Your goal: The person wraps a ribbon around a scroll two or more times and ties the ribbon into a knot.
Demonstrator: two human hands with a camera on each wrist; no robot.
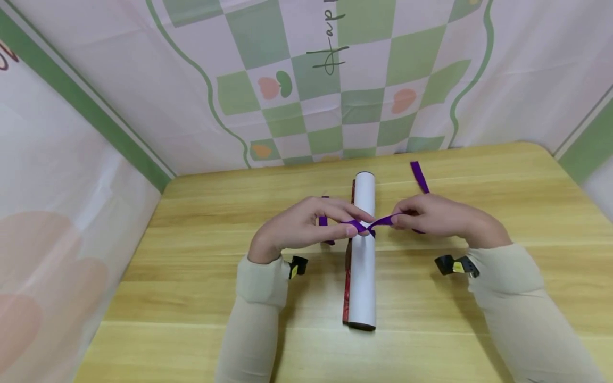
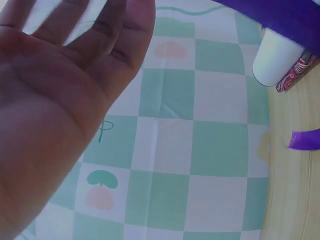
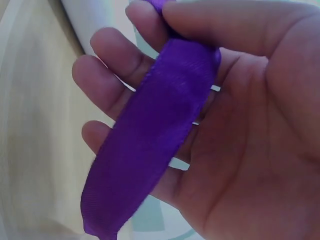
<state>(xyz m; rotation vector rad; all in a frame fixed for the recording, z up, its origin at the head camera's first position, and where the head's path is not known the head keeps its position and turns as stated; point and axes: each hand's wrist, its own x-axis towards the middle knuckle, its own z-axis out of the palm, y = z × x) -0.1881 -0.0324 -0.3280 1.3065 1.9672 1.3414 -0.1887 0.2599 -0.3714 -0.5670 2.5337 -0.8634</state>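
Observation:
A white paper roll point(image 1: 363, 287) with a red patterned strip point(image 1: 347, 298) along its left side lies lengthwise on the table. Purple ribbon point(image 1: 381, 220) crosses over its middle, where the two strands meet at a small crossing. My left hand point(image 1: 306, 223) pinches one strand close to that crossing, thumb below and fingers reaching over the roll. On the other side, my right hand point(image 1: 433, 215) pinches the second strand between thumb and forefinger. In the right wrist view the ribbon's loose length point(image 3: 145, 130) hangs across the fingers and palm.
The wooden table point(image 1: 191, 276) meets a checkered cloth backdrop point(image 1: 316, 106) at its far edge. One ribbon tail point(image 1: 419, 176) extends behind my right hand; another point(image 1: 323, 221) hangs by the left. Small black cameras point(image 1: 299, 265) are strapped at the wrists.

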